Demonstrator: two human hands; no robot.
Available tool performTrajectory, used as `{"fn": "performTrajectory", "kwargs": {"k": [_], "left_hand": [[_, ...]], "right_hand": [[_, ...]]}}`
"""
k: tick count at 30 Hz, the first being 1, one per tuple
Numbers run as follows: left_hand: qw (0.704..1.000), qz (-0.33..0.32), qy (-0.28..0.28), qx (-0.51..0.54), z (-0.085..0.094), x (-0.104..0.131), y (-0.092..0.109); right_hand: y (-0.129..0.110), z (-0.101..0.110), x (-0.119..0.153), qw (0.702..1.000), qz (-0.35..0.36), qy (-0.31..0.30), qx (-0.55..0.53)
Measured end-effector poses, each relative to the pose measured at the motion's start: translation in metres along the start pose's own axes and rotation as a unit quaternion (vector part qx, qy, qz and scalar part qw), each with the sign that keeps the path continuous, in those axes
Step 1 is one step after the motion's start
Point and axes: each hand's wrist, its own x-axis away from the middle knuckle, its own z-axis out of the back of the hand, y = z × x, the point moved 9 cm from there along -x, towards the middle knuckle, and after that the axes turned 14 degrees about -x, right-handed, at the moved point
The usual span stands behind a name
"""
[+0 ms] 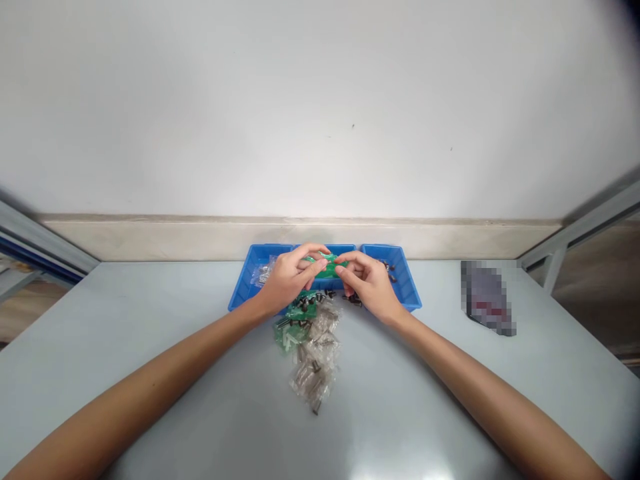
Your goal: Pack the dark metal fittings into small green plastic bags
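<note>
Between my two hands, over the middle blue bin (345, 249), is a green plastic bag (329, 269). My left hand (295, 272) pinches its left side with thumb and fingers. On the other side, the fingertips of my right hand (369, 280) are closed on the bag's right edge. Below my hands lie clear plastic packets (320, 347) of small parts, with a green packet (303, 305) and dark screws (330, 293) at the top of the pile. What the held bag contains is not clear.
A left blue bin (245, 283) holds clear packets with shiny parts; a right blue bin (407, 283) holds dark screws. A blurred-out dark object (487, 297) lies on the right of the grey table (200, 400). A wall (320, 133) rises behind, with metal frames (575, 233) at both sides.
</note>
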Motion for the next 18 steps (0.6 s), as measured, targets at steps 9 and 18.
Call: {"fn": "performTrajectory", "kwargs": {"k": [9, 18], "left_hand": [[0.999, -0.022, -0.036, -0.004, -0.0073, -0.0010, -0.0005], [0.999, -0.021, -0.030, 0.014, -0.0062, -0.0004, 0.0000]], "right_hand": [[0.0028, -0.0014, -0.0006, 1.000, -0.003, -0.007, 0.022], [-0.0006, -0.0002, -0.0004, 1.000, -0.010, 0.006, 0.010]]}}
